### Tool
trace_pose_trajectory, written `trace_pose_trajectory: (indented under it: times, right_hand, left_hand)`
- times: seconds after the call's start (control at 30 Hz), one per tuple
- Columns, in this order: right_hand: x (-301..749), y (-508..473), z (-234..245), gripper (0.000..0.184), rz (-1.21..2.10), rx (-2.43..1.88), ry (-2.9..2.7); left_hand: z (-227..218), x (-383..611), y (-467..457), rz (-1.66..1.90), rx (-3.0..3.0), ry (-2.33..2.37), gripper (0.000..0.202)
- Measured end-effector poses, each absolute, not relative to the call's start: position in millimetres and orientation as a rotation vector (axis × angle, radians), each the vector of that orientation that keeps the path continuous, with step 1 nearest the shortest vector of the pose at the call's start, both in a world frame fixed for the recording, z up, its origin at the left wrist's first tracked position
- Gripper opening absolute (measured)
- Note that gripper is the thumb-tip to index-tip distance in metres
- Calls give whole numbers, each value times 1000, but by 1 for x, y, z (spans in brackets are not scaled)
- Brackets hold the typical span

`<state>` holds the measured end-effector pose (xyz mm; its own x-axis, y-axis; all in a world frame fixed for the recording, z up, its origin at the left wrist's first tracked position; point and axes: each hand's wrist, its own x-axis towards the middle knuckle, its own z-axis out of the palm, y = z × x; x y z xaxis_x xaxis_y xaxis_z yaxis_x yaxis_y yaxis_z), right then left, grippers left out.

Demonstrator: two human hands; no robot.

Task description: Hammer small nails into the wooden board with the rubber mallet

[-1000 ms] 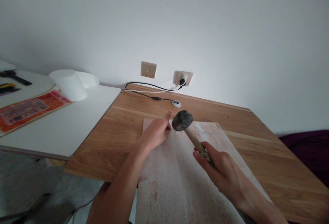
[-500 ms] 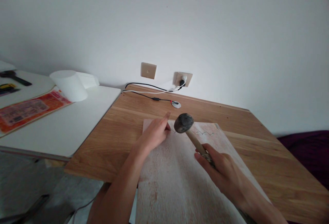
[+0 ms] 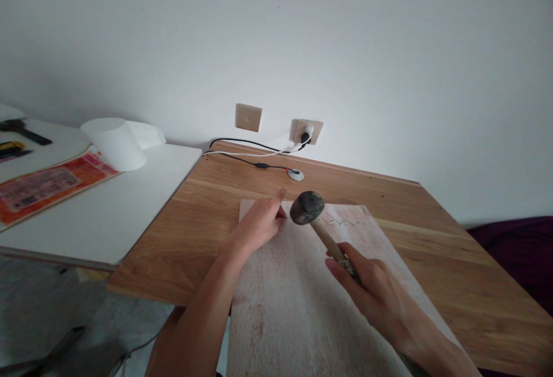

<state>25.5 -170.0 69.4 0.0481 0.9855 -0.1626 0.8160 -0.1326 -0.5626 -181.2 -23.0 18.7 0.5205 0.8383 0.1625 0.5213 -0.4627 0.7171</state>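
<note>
My right hand [image 3: 375,285] is wrapped round the wooden handle of a rubber mallet [image 3: 307,208]. Its dark head hovers over the far part of a pale, worn wooden board [image 3: 294,296]. To the left of the head, my left hand [image 3: 262,221] rests near the board's far edge. Thumb and fingers there are pinched together; whatever they hold is too small to make out. A thin zigzag line [image 3: 343,223], perhaps metal, runs across the board to the right of the mallet head.
Beneath the board is a brown wooden table [image 3: 203,204]. Cables [image 3: 259,165] lie behind it, leading to a wall socket [image 3: 307,132]. On the white table [image 3: 168,192] at left stand a white roll [image 3: 114,143], an orange packet [image 3: 52,184] and a dark-handled tool [image 3: 26,131].
The mallet head has shifted very slightly left, nearer my left hand. Both hands otherwise keep almost the same place and hold.
</note>
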Motion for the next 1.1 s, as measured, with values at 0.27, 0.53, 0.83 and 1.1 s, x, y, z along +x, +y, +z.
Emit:
trace_pose_trajectory:
  times: [0.27,0.53,0.83,1.1]
  right_hand:
    - [20,-171,73,46,796,-1974,-1781]
    - [25,-179,67,47,794,-2009,-1775]
    - [58,-235,59,59,733,-2205,-1343]
    - [57,-245,46,52,792,-2216,-1267]
  left_hand:
    - [15,-179,-21,686,2162,1082,75]
    - [14,-180,-22,686,2201,1051,81]
    - [54,-174,-46,701,2591,1172,30]
    - [63,-128,-97,384,2725,575,13]
